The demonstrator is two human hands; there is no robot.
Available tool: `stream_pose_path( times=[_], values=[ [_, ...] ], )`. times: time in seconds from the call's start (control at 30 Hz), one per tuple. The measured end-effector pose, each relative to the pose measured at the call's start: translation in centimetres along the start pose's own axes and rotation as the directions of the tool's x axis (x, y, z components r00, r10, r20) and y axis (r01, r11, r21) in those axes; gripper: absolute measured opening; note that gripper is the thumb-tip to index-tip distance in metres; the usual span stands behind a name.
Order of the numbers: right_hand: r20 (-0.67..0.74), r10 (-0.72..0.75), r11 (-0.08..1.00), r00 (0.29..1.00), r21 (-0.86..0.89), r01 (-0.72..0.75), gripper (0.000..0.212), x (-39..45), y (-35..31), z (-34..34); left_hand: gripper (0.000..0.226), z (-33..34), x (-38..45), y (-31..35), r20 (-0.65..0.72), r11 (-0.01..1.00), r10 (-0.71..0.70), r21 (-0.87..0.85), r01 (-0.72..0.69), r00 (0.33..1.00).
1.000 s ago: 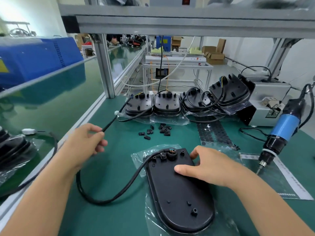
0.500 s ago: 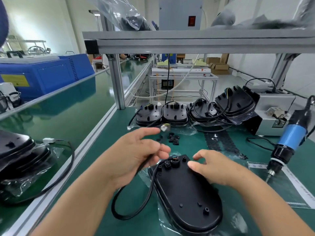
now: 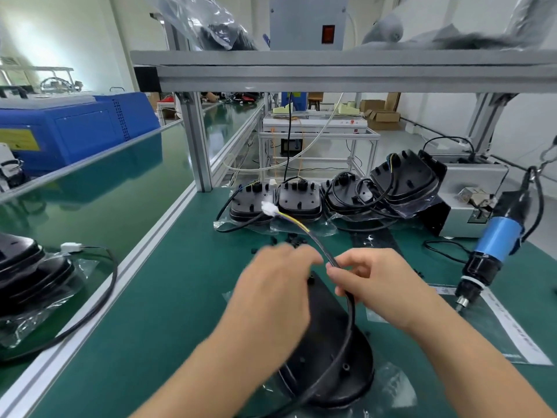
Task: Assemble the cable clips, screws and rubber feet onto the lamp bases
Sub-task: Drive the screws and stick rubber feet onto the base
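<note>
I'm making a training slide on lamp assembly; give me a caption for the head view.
Right hand pinches the black cable over a lamp base while the left hand blurs beside it.

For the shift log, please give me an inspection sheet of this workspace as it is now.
Surface: green mat, plastic bag under the near base.
Job's things: lamp base in front; more bases in a row behind; small black parts loose.
Clutter: paper sheet at right.
Hands: right hand pinches the cable; left hand blurred, grip unclear.
Cables: black cable over the base, white plug at its end.
Surroundings: screwdriver hanging at right; blue machine at left.
</note>
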State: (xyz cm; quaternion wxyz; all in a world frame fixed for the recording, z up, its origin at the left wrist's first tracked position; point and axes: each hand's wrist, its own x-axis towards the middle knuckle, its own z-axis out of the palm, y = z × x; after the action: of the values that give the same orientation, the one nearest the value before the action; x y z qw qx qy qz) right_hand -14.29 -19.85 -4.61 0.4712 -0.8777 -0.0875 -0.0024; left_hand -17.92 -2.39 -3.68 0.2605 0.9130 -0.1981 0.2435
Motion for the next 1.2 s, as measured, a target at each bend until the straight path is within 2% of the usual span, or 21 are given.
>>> stream_pose_path(
  times=[0.03, 0.1, 0.17, 0.23, 0.3, 0.33, 0.4, 0.43, 0.5, 0.57, 0.6, 0.63, 0.7, 0.77, 0.83, 0.93, 1.03, 1.2],
  values=[
    [0.007, -0.014, 0.996, 1.0, -0.086, 0.014, 0.009, 0.1, 0.3, 0.0, 0.047, 0.3, 0.9, -1.2, -0.009, 0.99, 0.03, 0.135, -0.029, 0.999],
    [0.047, -0.042, 0.972, 0.998, -0.229, 0.052, 0.007, 0.3, 0.7, 0.6, 0.068, 1.0, 2.6, -3.4, 0.158, 0.924, 0.053, 0.366, -0.109, 0.986],
    [0.082, -0.07, 0.948, 0.994, -0.306, 0.092, 0.011, 0.4, 1.1, 1.3, 0.057, 1.7, 3.6, -5.0, 0.338, 0.882, 0.064, 0.421, -0.212, 0.939],
    [0.064, -0.061, 0.94, 0.996, -0.332, 0.079, 0.012, 0.3, 1.4, 1.7, 0.033, 2.3, 4.0, -6.1, 0.41, 0.857, 0.054, 0.449, -0.253, 0.911],
    [0.026, -0.016, 0.931, 1.0, -0.365, 0.024, 0.02, 0.1, 1.7, 1.8, 0.023, 2.1, 3.5, -6.2, 0.384, 0.875, -0.018, 0.452, -0.171, 0.923],
    [0.019, 0.018, 0.917, 1.0, -0.4, -0.009, 0.029, 0.0, 1.8, 1.8, 0.024, 1.8, 2.9, -6.2, 0.329, 0.871, -0.068, 0.479, -0.105, 0.942],
    [0.036, 0.104, 0.867, 0.994, -0.493, -0.073, 0.048, -0.1, 1.9, 1.7, 0.034, 1.1, 1.1, -6.3, 0.201, 0.821, -0.176, 0.57, 0.031, 0.964],
    [0.062, 0.15, 0.847, 0.987, -0.523, -0.096, 0.055, -0.1, 1.9, 1.7, 0.041, 0.8, -0.1, -6.3, 0.178, 0.808, -0.254, 0.579, 0.107, 0.951],
    [0.112, 0.211, 0.837, 0.971, -0.534, -0.12, 0.062, 0.0, 1.7, 1.9, 0.049, 0.3, -2.3, -6.1, 0.219, 0.834, -0.403, 0.488, 0.257, 0.889],
    [0.129, 0.238, 0.843, 0.963, -0.519, -0.139, 0.064, 0.2, 1.4, 2.2, 0.047, 0.1, -3.7, -5.8, 0.341, 0.867, -0.499, 0.206, 0.454, 0.797],
    [0.134, 0.248, 0.852, 0.959, -0.502, -0.15, 0.065, 0.4, 1.3, 2.4, 0.041, 0.1, -3.9, -5.6, 0.407, 0.814, -0.521, -0.028, 0.58, 0.751],
    [0.132, 0.255, 0.861, 0.958, -0.483, -0.162, 0.066, 0.6, 1.2, 2.7, 0.035, 0.2, -4.0, -5.3, 0.452, 0.692, -0.537, -0.248, 0.678, 0.712],
    [0.097, 0.264, 0.884, 0.96, -0.423, -0.201, 0.061, 1.2, 1.2, 3.2, 0.033, 0.8, -4.3, -5.3, 0.481, 0.405, -0.591, -0.517, 0.754, 0.647],
    [0.038, 0.265, 0.928, 0.963, -0.282, -0.244, 0.053, 1.9, 1.2, 3.7, 0.034, 1.2, -4.5, -5.2, 0.43, 0.273, -0.642, -0.645, 0.714, 0.635],
    [-0.016, 0.252, 0.956, 0.967, -0.151, -0.252, 0.049, 2.8, 1.0, 4.5, 0.04, 1.1, -4.3, -5.2, 0.4, 0.19, -0.63, -0.751, 0.632, 0.665],
    [-0.072, 0.23, 0.972, 0.971, -0.026, -0.232, 0.043, 4.2, 0.2, 6.0, 0.063, 0.5, -3.9, -5.2, 0.411, 0.031, -0.589, -0.849, 0.528, 0.696],
    [-0.09, 0.201, 0.978, 0.975, 0.079, -0.194, 0.037, 5.2, -0.6, 7.3, 0.075, 0.8, -3.9, -5.8, 0.384, 0.031, -0.619, -0.86, 0.51, 0.685],
    [-0.061, 0.146, 0.965, 0.987, 0.227, -0.128, 0.033, 6.1, -1.7, 9.7, 0.059, 0.4, -4.1, -8.1, 0.213, 0.077, -0.706, -0.925, 0.372, 0.675]
  ],
)
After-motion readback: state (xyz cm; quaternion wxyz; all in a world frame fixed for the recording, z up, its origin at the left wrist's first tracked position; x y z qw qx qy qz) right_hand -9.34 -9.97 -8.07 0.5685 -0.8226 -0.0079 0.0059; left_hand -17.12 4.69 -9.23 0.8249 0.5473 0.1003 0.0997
